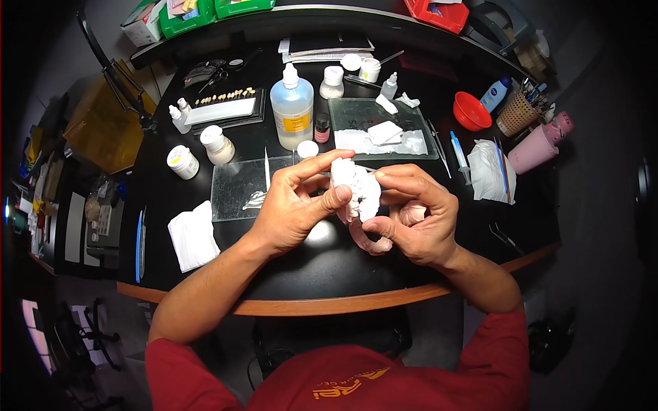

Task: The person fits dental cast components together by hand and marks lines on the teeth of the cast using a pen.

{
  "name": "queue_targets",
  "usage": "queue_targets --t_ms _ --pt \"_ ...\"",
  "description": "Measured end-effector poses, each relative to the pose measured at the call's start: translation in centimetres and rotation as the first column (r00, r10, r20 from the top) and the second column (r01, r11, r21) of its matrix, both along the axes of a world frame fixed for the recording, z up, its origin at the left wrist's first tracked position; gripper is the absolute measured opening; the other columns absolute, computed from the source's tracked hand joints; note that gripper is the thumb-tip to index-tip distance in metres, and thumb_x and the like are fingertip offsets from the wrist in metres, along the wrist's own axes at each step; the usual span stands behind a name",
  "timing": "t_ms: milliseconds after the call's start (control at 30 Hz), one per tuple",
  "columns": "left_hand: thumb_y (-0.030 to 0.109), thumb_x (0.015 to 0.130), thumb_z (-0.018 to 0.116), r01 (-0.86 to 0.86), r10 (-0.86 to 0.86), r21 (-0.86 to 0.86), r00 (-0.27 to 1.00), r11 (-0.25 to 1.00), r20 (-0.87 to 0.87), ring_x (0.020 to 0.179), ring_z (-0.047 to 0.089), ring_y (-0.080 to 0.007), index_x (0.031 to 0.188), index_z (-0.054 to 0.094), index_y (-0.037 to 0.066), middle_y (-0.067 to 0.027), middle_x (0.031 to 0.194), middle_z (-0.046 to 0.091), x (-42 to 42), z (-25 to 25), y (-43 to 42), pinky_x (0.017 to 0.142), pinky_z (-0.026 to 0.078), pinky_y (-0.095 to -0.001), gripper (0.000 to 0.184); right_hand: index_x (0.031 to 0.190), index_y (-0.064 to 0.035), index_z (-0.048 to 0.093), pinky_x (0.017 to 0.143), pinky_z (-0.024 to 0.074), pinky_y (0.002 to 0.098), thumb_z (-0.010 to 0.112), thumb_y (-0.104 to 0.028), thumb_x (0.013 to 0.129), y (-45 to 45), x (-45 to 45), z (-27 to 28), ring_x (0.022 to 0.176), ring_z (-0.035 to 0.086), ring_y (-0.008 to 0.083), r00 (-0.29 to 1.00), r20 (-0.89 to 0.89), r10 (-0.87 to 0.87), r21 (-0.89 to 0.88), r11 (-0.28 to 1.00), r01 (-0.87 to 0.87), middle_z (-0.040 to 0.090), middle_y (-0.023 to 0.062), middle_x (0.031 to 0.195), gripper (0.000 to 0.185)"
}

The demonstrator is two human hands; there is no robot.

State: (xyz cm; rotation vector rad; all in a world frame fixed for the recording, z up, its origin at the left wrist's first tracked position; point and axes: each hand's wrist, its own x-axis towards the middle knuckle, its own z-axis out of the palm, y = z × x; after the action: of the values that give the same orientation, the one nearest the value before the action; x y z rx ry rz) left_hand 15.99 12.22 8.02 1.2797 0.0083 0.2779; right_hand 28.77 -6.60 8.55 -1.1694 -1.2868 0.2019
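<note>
A white plaster dental cast (pixel 364 192) is held up in front of me over the near part of the black desk. My left hand (pixel 295 205) grips its left side, thumb in front and fingers behind. On the other side, my right hand (pixel 428 222) pinches the cast between thumb and index finger, its remaining fingers curled. Just below the cast shows a pinkish, arch-shaped piece (pixel 370 241); whether it joins the cast or lies apart, I cannot tell. Behind my left hand is a glass slab (pixel 233 185) bearing a white smear and a slim white tool (pixel 267 170).
A large liquid bottle (pixel 293 109), several white jars (pixel 183 162) and a tooth shade holder (pixel 223 111) stand farther back. Another glass slab (pixel 418 116) carries folded tissue. On the right are a red bowl (pixel 473 111), a syringe (pixel 459 156) and tweezers (pixel 506 238).
</note>
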Motion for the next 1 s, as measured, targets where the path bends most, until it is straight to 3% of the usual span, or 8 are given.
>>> queue_targets --t_ms 100,300,400,467,700,800,900,1000 --pt "0.028 0.092 0.081 -0.021 0.021 0.013 1.000 1.000 0.001 0.111 0.062 -0.0197 0.140 0.060 0.000 -0.0112 0.125 0.062 0.0 -0.4 0.0 0.094 0.054 -0.0328 0.060 0.125 0.0022 0.067 0.089 0.0621 0.0301 0.087 0.005 0.075 -0.1 -0.1 0.3 0.110 0.068 0.0197 1.000 -0.016 -0.003 -0.031 1.000 0.002 0.063 0.0199 0.125 0.054" --pt "0.029 0.093 0.080 -0.014 0.013 0.029 1.000 0.999 0.013 0.109 0.062 -0.0189 0.139 0.060 0.000 -0.0095 0.120 0.061 0.1 -0.7 0.0 0.090 0.054 -0.0315 0.058 0.123 0.0026 0.067 0.066 0.0592 0.0202 0.089 0.004 0.074 -0.5 -0.1 0.3 0.101 0.071 0.0171 1.000 -0.005 -0.024 -0.060 0.998 0.024 0.064 0.0197 0.123 0.054" --pt "0.048 0.091 0.076 -0.048 0.044 0.105 0.998 0.993 0.042 0.089 0.064 -0.0120 0.143 0.055 0.001 -0.0064 0.108 0.067 0.3 -0.9 -0.4 0.073 0.054 -0.0276 0.073 0.121 0.0026 0.067 0.052 0.0508 0.0161 0.090 0.003 0.073 -0.1 0.1 -0.4 0.092 0.070 0.0117 1.000 0.001 -0.009 0.020 1.000 0.009 0.065 0.0187 0.121 0.053" --pt "0.048 0.091 0.076 -0.027 0.024 0.100 0.999 0.995 0.032 0.090 0.063 -0.0114 0.142 0.056 0.001 -0.0058 0.108 0.067 0.2 -0.8 -0.3 0.073 0.053 -0.0268 0.073 0.120 0.0022 0.068 0.047 0.0464 0.0145 0.091 0.002 0.072 -0.1 0.0 -0.8 0.085 0.069 0.0072 0.999 -0.033 -0.012 0.027 1.000 0.013 0.066 0.0179 0.119 0.053" --pt "0.047 0.093 0.074 -0.033 0.033 0.118 0.999 0.992 0.000 0.085 0.062 -0.0111 0.141 0.057 0.000 -0.0058 0.105 0.067 0.0 -0.4 -0.3 0.069 0.052 -0.0266 0.069 0.116 -0.0003 0.070 0.044 0.0405 0.0129 0.095 -0.004 0.069 -0.2 0.1 -0.8 0.065 0.059 -0.0027 0.998 -0.028 -0.063 -0.002 0.998 0.063 0.069 0.0151 0.113 0.053" --pt "0.031 0.095 0.077 -0.011 0.011 0.012 0.999 1.000 -0.032 0.102 0.063 -0.0155 0.136 0.063 0.001 -0.0087 0.114 0.062 -0.1 -0.4 -0.3 0.086 0.054 -0.0299 0.053 0.115 -0.0005 0.070 0.043 0.0399 0.0128 0.095 -0.005 0.069 -0.1 0.0 -0.9 0.064 0.058 -0.0032 0.997 -0.033 -0.071 0.007 0.997 0.071 0.070 0.0145 0.113 0.053" --pt "0.044 0.096 0.072 -0.036 0.035 0.106 0.999 0.994 0.005 0.078 0.062 -0.0113 0.140 0.057 -0.001 -0.0075 0.101 0.067 0.1 -0.6 -0.4 0.066 0.052 -0.0272 0.065 0.115 -0.0006 0.070 0.043 0.0399 0.0126 0.095 -0.005 0.069 -0.1 0.0 -1.0 0.065 0.059 -0.0030 0.997 -0.043 -0.071 0.001 0.997 0.071 0.070 0.0140 0.113 0.053" --pt "0.043 0.097 0.071 -0.033 0.033 0.116 0.999 0.993 -0.003 0.078 0.061 -0.0110 0.140 0.057 -0.001 -0.0071 0.101 0.067 0.0 -0.4 -0.5 0.066 0.052 -0.0270 0.063 0.115 -0.0006 0.070 0.043 0.0401 0.0126 0.095 -0.004 0.069 -0.1 0.1 -1.0 0.065 0.059 -0.0027 0.996 -0.052 -0.071 -0.004 0.998 0.071 0.070 0.0137 0.113 0.053"
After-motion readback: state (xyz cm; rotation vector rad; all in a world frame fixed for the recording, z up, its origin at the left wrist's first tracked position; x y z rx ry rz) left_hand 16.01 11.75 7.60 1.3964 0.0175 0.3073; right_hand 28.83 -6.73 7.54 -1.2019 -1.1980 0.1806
